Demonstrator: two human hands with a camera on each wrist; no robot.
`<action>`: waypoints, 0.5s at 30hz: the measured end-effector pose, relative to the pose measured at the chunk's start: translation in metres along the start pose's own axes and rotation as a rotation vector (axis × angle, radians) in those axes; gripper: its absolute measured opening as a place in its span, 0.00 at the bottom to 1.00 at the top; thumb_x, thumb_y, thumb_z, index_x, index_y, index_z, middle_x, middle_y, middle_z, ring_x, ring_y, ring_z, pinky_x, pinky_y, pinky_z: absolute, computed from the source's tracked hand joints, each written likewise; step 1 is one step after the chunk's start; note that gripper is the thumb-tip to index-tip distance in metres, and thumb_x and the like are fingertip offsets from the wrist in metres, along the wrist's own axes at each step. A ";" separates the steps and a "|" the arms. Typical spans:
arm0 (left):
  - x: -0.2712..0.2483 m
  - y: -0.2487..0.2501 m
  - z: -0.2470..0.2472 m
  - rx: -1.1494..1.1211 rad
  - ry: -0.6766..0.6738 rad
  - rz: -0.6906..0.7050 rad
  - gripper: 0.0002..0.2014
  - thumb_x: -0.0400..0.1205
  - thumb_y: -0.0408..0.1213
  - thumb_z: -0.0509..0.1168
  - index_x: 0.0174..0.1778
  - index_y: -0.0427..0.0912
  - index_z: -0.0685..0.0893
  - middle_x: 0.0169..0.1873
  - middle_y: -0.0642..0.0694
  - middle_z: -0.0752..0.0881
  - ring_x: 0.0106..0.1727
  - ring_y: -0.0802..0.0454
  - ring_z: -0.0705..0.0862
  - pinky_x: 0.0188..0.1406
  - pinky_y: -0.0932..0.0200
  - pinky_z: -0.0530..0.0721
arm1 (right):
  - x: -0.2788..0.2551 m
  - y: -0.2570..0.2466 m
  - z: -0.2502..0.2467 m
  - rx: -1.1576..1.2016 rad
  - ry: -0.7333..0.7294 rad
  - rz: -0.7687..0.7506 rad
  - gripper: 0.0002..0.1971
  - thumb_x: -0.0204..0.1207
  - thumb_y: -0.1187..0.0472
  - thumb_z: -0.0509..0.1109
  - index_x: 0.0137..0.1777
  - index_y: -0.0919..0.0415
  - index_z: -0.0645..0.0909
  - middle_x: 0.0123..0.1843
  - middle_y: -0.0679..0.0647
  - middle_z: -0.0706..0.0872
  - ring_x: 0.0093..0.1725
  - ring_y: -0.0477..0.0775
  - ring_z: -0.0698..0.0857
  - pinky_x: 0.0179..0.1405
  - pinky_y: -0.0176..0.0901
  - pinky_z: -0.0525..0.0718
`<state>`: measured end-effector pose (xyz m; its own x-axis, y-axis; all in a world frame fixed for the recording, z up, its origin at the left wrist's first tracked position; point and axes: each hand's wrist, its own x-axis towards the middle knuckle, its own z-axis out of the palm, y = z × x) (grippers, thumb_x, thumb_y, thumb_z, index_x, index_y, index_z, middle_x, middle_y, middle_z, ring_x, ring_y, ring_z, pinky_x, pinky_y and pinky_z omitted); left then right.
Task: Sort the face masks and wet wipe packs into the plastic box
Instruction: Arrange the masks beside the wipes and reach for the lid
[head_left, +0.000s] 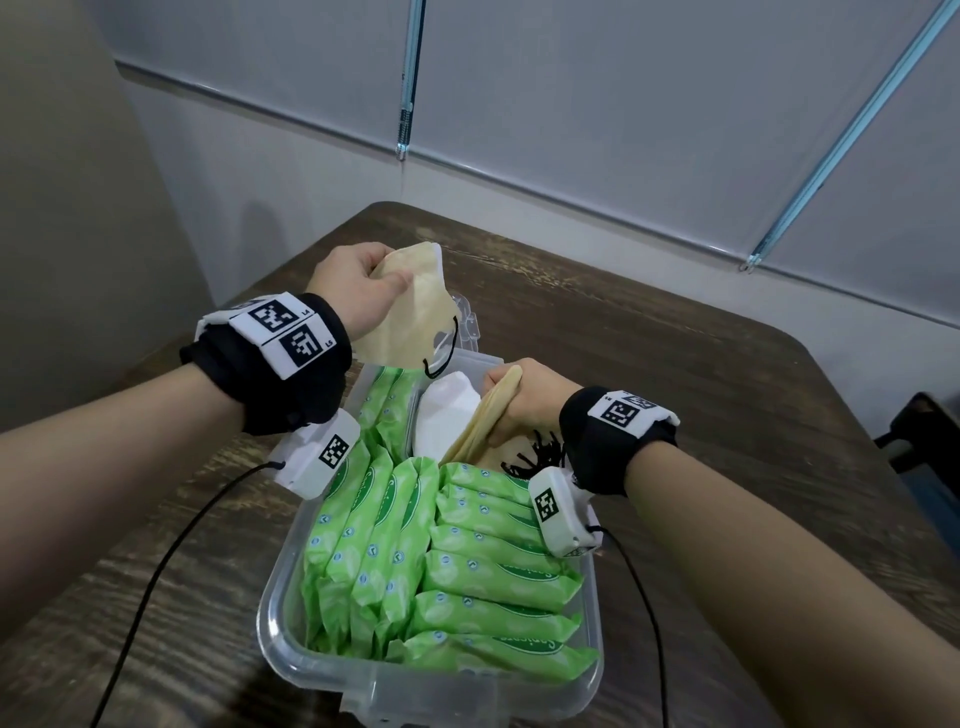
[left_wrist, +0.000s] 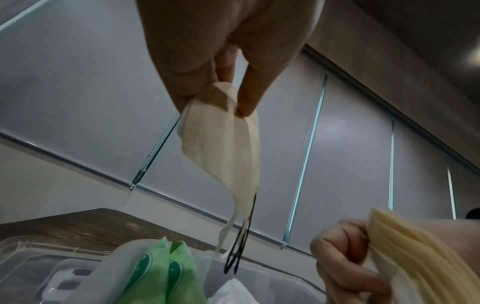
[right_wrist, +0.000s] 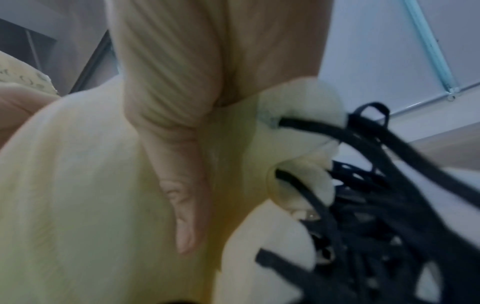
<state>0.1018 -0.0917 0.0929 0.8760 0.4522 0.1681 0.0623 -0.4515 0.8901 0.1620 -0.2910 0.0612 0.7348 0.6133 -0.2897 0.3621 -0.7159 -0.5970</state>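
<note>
From the head view, the left hand (head_left: 358, 291) is pinching a single cream mask (head_left: 410, 317) aloft over the far end of the plastic box (head_left: 283, 613), while the right hand (head_left: 530, 402) is clenching a stack of masks (head_left: 485, 423) upright in the box's far right part, beside a white mask (head_left: 444, 415) lying there; green wipe packs (head_left: 467, 566) are filling the rest, the box sitting on the bench (head_left: 649, 332). To do this step well, I judge the single mask should go down flat beside the stack with its loops tucked in, so nothing is snagging. On the packs a cursive brand is showing, too slanted to read with certainty. From the left wrist view, the fingers (left_wrist: 248, 98) are nipping the mask's top edge, its black ear loops (left_wrist: 237, 253) dangling just above the box. From the right wrist view, the thumb is pressing across the stack, tangled black loops (right_wrist: 376, 205) bunching alongside; no writing is legible here.
</note>
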 end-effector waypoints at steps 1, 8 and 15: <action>-0.001 0.000 0.001 0.016 -0.007 0.001 0.03 0.81 0.42 0.64 0.47 0.52 0.83 0.46 0.48 0.84 0.54 0.42 0.84 0.58 0.47 0.82 | -0.001 0.001 -0.001 0.020 -0.003 -0.018 0.22 0.55 0.80 0.79 0.26 0.58 0.71 0.26 0.50 0.77 0.27 0.47 0.72 0.23 0.35 0.69; -0.023 0.009 0.022 0.076 -0.124 0.110 0.04 0.82 0.39 0.63 0.51 0.48 0.82 0.47 0.49 0.84 0.50 0.48 0.82 0.48 0.56 0.78 | -0.017 -0.002 -0.018 0.211 0.034 -0.097 0.19 0.57 0.81 0.79 0.29 0.55 0.82 0.27 0.46 0.86 0.27 0.38 0.83 0.28 0.28 0.79; -0.036 0.014 0.053 -0.027 -0.349 0.119 0.06 0.85 0.40 0.59 0.49 0.48 0.82 0.47 0.48 0.85 0.51 0.50 0.82 0.58 0.49 0.81 | -0.010 -0.013 -0.021 0.287 0.080 -0.117 0.17 0.56 0.80 0.76 0.45 0.66 0.86 0.38 0.53 0.86 0.38 0.45 0.84 0.37 0.36 0.83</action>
<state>0.0962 -0.1550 0.0769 0.9871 0.1058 0.1202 -0.0581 -0.4626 0.8847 0.1622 -0.2950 0.0878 0.7449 0.6493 -0.1533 0.2785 -0.5115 -0.8129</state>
